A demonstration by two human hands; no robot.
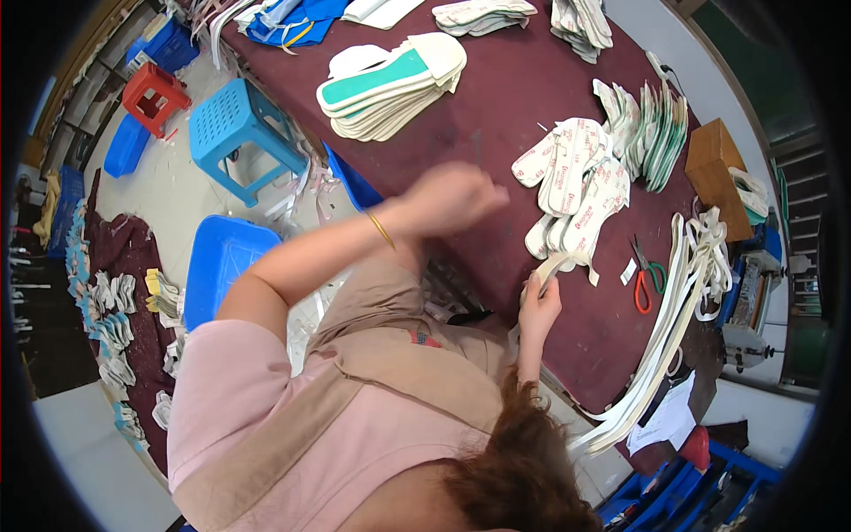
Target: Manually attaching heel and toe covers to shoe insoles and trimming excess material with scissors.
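Note:
My left hand (465, 197), smeared by motion, hovers over the dark red tabletop (483, 257) left of a pile of insoles; its fingers are not distinct. My right hand (539, 306) is closed on a narrow beige strip (554, 264) at the table's near edge. The strip curls up against the lower end of the insole pile (576, 177), whose pieces are white-backed with red print. Behind these, more insoles (660, 133) stand packed in a row, some with green edges. A neat stack of cream insoles (390, 87) with a green top strip lies farther left.
Scissors (645, 288) with orange and green handles lie right of my right hand. Long white straps (665, 346) run down the table's right side. A cardboard box (716, 173) stands at the right edge. On the left floor are a blue stool (235, 129) and a blue bin (222, 266).

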